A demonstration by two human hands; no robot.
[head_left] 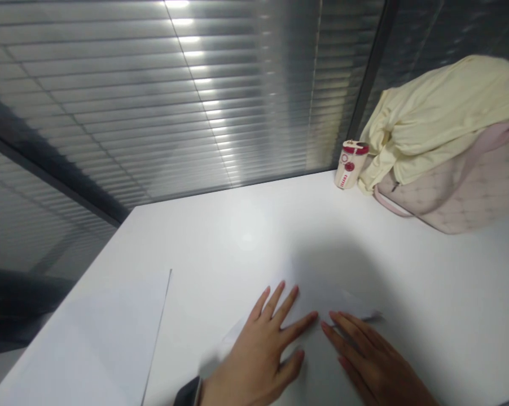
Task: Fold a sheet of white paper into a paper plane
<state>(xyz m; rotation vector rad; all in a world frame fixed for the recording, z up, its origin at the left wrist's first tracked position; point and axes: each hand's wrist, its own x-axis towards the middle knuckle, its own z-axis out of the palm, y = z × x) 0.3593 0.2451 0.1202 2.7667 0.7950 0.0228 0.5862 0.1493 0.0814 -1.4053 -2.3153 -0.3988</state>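
Note:
A folded sheet of white paper (322, 293) lies on the white table, a corner pointing away from me and its near edge under my fingers. My left hand (263, 349) presses flat on the paper's left part, fingers spread, with a dark watch (189, 392) on the wrist. Just to the right, my right hand (367, 355) rests its stretched fingertips along the near edge, close to the left index finger. The paper's right tip shows beyond the right hand. Parts of the near edge are hidden beneath both hands.
More white paper (97, 338) lies at the table's left side. A cream and red coffee cup (351, 164) stands at the back right, beside a pink quilted bag (470, 180) with a pale yellow garment (444, 113) over it. Window blinds (153, 96) rise behind the table (203, 225).

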